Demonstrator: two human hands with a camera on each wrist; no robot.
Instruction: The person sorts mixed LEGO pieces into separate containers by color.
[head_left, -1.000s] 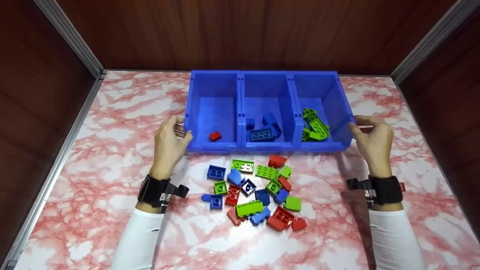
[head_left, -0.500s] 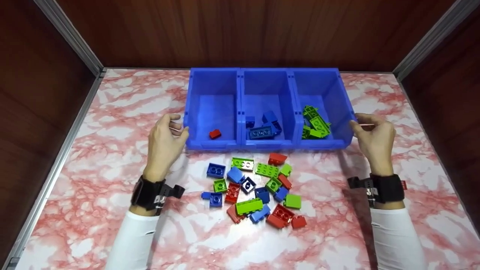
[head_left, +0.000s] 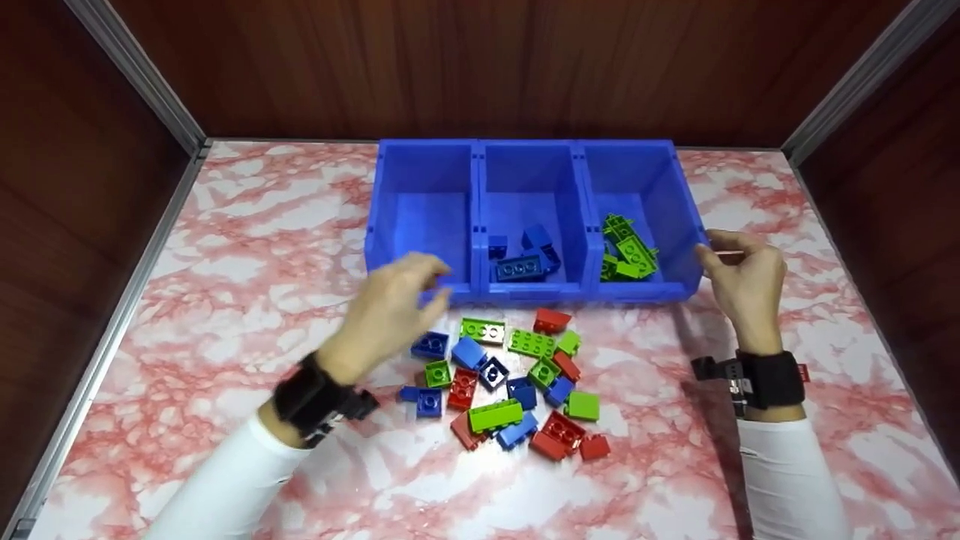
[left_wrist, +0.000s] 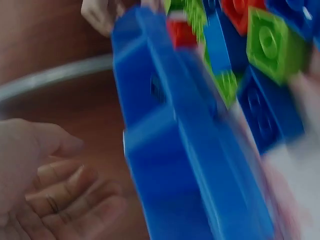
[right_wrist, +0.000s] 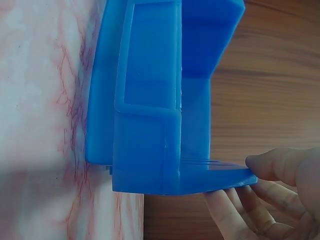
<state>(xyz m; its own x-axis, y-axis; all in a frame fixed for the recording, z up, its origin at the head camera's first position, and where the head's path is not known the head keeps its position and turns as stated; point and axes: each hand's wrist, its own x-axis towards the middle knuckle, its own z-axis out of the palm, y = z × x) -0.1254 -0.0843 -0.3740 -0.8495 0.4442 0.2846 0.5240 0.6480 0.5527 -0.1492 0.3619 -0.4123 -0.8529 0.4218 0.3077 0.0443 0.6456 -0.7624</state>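
A blue three-compartment bin (head_left: 536,294) stands near the back wall. My right hand (head_left: 750,285) pinches its right side wall; in the right wrist view the thumb (right_wrist: 275,162) lies on one face and the fingers on the other. My left hand (head_left: 390,311), blurred, hovers over the front left corner, its fingers loosely bent with nothing between them in the left wrist view. It hides the floor of the left compartment's front part. Dark blue bricks (head_left: 519,268) lie in the middle compartment, green bricks (head_left: 636,256) in the right one.
In front of the bin lies a loose pile of red, blue and green toy bricks, among them a long green brick (head_left: 495,415) and a red brick (head_left: 595,447). Dark wood panels (head_left: 480,67) with metal corner rails enclose the marbled table (head_left: 225,337) on three sides.
My left hand has let go of the bin's left wall and moved right, over its front corner, covering the small red brick. My right hand keeps its grip; the bin has barely shifted.
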